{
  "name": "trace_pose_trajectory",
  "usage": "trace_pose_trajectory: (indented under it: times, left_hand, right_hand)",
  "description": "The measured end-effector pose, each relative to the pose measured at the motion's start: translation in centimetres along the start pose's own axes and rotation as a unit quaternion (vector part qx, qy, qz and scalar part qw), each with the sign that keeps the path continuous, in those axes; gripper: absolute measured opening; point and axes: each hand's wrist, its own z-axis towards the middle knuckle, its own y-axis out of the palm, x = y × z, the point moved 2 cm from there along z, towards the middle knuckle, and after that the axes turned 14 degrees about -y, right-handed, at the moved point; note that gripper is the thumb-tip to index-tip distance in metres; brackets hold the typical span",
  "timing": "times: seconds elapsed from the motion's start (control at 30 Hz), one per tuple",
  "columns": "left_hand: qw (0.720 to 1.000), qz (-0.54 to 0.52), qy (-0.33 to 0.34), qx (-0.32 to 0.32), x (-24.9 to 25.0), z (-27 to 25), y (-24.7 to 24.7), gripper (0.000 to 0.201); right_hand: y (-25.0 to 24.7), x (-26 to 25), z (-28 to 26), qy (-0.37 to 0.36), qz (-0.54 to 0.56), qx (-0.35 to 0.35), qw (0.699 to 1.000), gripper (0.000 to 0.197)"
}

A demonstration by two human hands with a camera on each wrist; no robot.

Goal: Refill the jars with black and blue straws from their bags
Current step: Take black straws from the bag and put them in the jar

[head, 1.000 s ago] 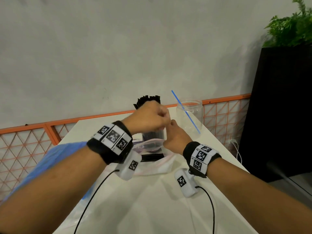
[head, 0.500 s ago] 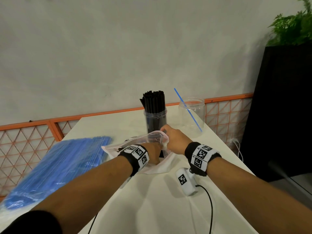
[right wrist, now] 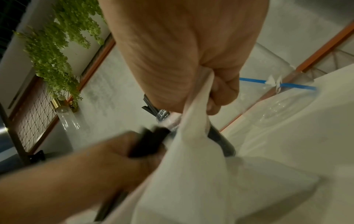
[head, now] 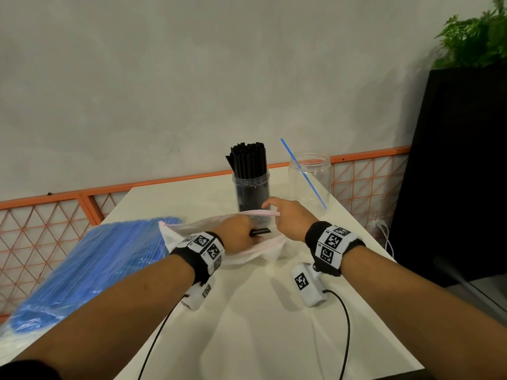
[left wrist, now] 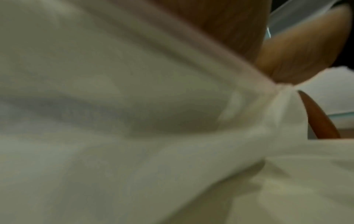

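A clear zip bag [head: 192, 229] lies on the white table [head: 247, 311] in front of a jar packed with black straws [head: 251, 187]. My left hand [head: 238, 238] is inside the bag's mouth and grips a few black straws [head: 260, 231]; the right wrist view shows the same black straws [right wrist: 147, 141] in its fist. My right hand [head: 285, 218] pinches the bag's upper rim [right wrist: 201, 94] and holds it up. A second clear jar [head: 310, 179] holds one blue straw [head: 304, 174]. In the left wrist view, blurred bag plastic [left wrist: 134, 121] fills the frame.
A big bag of blue straws [head: 96, 264] lies at the table's left side. An orange lattice rail [head: 164, 182] runs behind the table. A black cabinet [head: 461, 174] with a plant [head: 477, 37] stands to the right. Wrist-camera cables [head: 347, 325] trail over the near table.
My left hand came down from the top of the black-straw jar into the bag and now grips black straws there. My right hand kept hold of the bag's rim.
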Motion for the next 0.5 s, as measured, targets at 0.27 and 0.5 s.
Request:
trace_pose_trajectory:
  times: [0.27, 0.5]
  left_hand:
    - [0.856, -0.511, 0.043, 0.069, -0.7, -1.3, -6.0, 0.045]
    - [0.785, -0.616, 0.036, 0.061, -1.9, -0.1, -5.3, 0.032]
  right_hand:
    - [-0.1, -0.4, -0.2, -0.019, -0.059, -0.064, 0.996, 0.049]
    - [-0.9, -1.9, 0.8, -0.063, -0.071, 0.043, 0.995, 0.088]
